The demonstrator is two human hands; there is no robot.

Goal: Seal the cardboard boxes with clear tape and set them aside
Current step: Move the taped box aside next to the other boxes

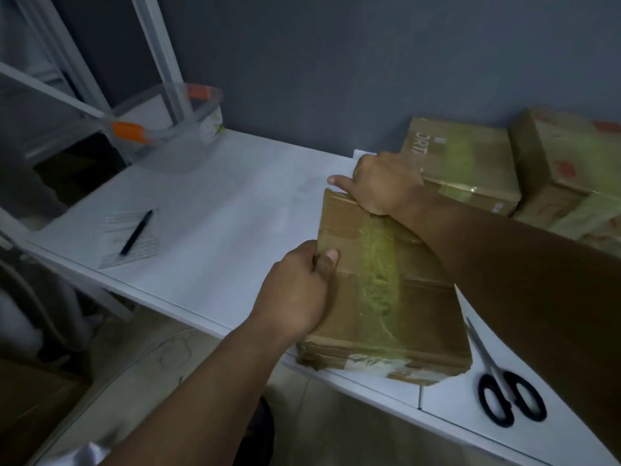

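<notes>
Flat brown cardboard box (pixel 386 290), wide strip of clear tape along its top, lies on white table (pixel 215 210) near front edge. Left hand (pixel 295 294) grips box's left edge, thumb on top. Right hand (pixel 379 183) grips far edge (forefinger stretched out). Taped brown boxes (pixel 504 163) stacked behind, right; black-handled scissors (pixel 504 385) near right. Risk: box corner overhangs front edge, could slip off if grip loosens.
</notes>
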